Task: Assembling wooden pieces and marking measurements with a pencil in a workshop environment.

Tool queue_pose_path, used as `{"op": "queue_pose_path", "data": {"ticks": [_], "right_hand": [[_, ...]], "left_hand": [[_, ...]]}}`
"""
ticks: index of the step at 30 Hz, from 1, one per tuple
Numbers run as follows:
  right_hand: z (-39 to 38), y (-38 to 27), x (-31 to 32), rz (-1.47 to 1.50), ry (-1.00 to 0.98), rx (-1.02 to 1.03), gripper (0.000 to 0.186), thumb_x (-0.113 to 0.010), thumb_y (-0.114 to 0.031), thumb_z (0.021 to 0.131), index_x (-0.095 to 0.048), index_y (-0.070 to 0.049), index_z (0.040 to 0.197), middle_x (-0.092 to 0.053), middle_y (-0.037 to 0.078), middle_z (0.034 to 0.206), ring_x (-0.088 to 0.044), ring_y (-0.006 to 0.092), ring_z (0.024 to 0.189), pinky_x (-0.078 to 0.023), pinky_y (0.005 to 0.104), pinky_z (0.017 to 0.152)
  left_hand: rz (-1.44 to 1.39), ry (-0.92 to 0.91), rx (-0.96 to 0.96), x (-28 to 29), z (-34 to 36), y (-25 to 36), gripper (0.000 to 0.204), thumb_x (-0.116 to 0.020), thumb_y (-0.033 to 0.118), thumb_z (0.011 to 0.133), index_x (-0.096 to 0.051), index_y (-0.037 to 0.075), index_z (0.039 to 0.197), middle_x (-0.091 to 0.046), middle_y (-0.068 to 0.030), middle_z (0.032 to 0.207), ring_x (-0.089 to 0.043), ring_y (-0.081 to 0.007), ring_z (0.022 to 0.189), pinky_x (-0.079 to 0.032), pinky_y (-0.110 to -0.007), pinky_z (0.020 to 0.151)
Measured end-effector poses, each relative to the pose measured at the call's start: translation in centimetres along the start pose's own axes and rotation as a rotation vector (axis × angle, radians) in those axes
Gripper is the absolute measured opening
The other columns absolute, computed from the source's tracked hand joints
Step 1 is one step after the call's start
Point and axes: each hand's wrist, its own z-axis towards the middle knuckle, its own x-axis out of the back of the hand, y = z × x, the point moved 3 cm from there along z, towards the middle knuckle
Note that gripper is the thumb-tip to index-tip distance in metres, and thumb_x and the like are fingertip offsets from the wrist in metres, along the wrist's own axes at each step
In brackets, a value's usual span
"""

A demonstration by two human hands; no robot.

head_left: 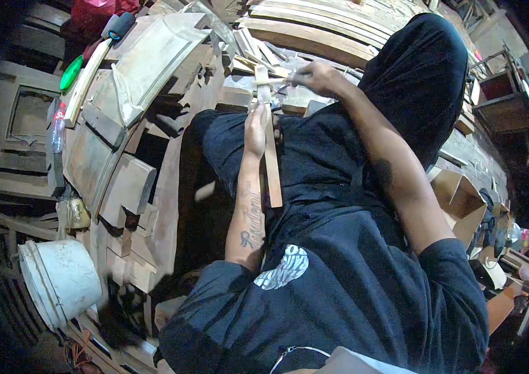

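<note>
My left hand (255, 129) is closed around a narrow wooden strip (273, 171). The strip runs lengthwise over my lap, its near end close to my waist. Beyond my left fingers, a pale band (264, 93) shows across its far part. My right hand (317, 78) is closed just right of the strip's far end, slightly blurred. From its fingers a thin pale stick-like piece (274, 80) reaches left across the strip. What kind of thing it is I cannot make out.
Long planks (314, 37) are stacked ahead. Left stand a curved wooden panel (152, 59), a wood block (128, 187), a plastic bottle (58, 128), a green oval object (72, 71) and a white bucket (65, 280). An open cardboard box (461, 199) sits at right.
</note>
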Motion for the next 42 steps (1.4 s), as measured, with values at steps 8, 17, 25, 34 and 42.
{"op": "queue_pose_path", "data": {"ticks": [8,17,25,34,42], "right_hand": [[-0.9,-1.1,0.8,-0.021,0.017,-0.113,0.041,-0.063,-0.053,0.092,-0.079,-0.017,0.103,-0.074,0.017,0.097,-0.070,0.0333,0.091,-0.054,0.0425,0.084],[-0.5,0.6,-0.5,0.062,-0.051,-0.034,0.046,-0.066,-0.057,0.089,-0.079,-0.015,0.104,-0.075,0.015,0.098,-0.070,0.0268,0.089,-0.053,0.0396,0.084],[-0.8,0.4,0.4,0.061,0.079,-0.039,0.044,-0.072,-0.052,0.084,-0.078,-0.013,0.102,-0.074,0.017,0.095,-0.071,0.0288,0.086,-0.053,0.0394,0.082],[-1.2,-0.5,0.9,0.056,0.100,-0.041,0.064,-0.070,-0.063,0.081,-0.075,-0.009,0.114,-0.073,0.021,0.106,-0.071,0.0310,0.098,-0.053,0.0394,0.091],[-0.8,-1.4,0.8,0.015,0.046,-0.158,0.062,-0.068,-0.065,0.082,-0.075,-0.012,0.114,-0.072,0.019,0.111,-0.070,0.0311,0.103,-0.053,0.0384,0.091]], "left_hand": [[-0.076,0.043,0.111,-0.7,-0.8,0.8,0.033,-0.040,0.039,0.104,-0.059,0.013,0.111,-0.059,-0.0003,0.082,-0.057,-0.0121,0.067,-0.050,-0.027,0.057],[-0.042,0.035,0.140,-0.8,-1.1,1.1,0.033,-0.039,0.040,0.104,-0.057,0.014,0.111,-0.057,-0.0005,0.082,-0.055,-0.0113,0.064,-0.049,-0.027,0.055],[-0.109,-0.004,0.129,-1.1,-1.1,1.3,0.035,-0.039,0.034,0.105,-0.060,0.009,0.119,-0.063,-0.0018,0.093,-0.060,-0.0105,0.078,-0.050,-0.025,0.067],[-0.061,0.007,0.010,-0.3,0.2,-0.1,0.035,-0.040,0.037,0.105,-0.060,0.010,0.112,-0.061,0.0002,0.089,-0.057,-0.0089,0.073,-0.048,-0.024,0.061],[0.006,-0.049,-0.004,1.3,0.6,-1.3,0.032,-0.039,0.039,0.105,-0.058,0.014,0.109,-0.057,0.0014,0.081,-0.054,-0.0087,0.066,-0.045,-0.026,0.053]]}}
